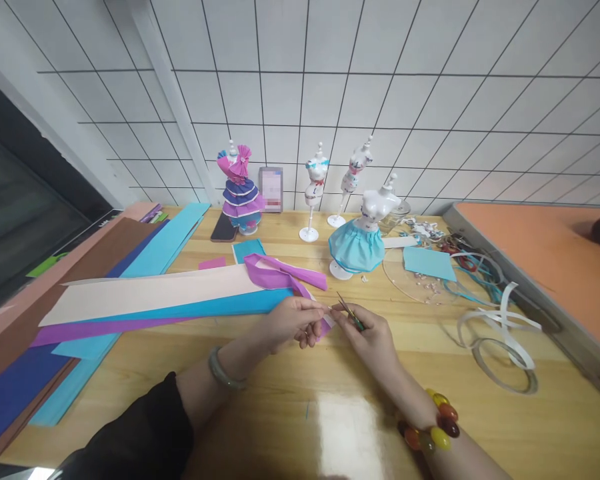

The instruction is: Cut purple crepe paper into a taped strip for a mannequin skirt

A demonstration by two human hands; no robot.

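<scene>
Near the middle of the table, my left hand (297, 320) pinches a purple crepe paper strip (307, 274) between thumb and forefinger. The strip loops away behind it over the paper sheets, and a short end hangs below the fingers. Just to the right, my right hand (370, 333) is closed, its thumb and forefinger meeting the strip's edge at the left fingertips. Tucked in the same hand is a slim pointed pair of tweezers (351, 312), tips upward and away. Fingers hide the exact spot where the paper is gripped.
Long crepe paper sheets (155, 293) cover the left side. Behind stand small dress forms, one in a turquoise skirt (357, 248), another in a tiered dress (241, 200). A phone (271, 190) leans on the tiled wall. White ribbon (505, 327) curls at right beside a raised orange surface (540, 267).
</scene>
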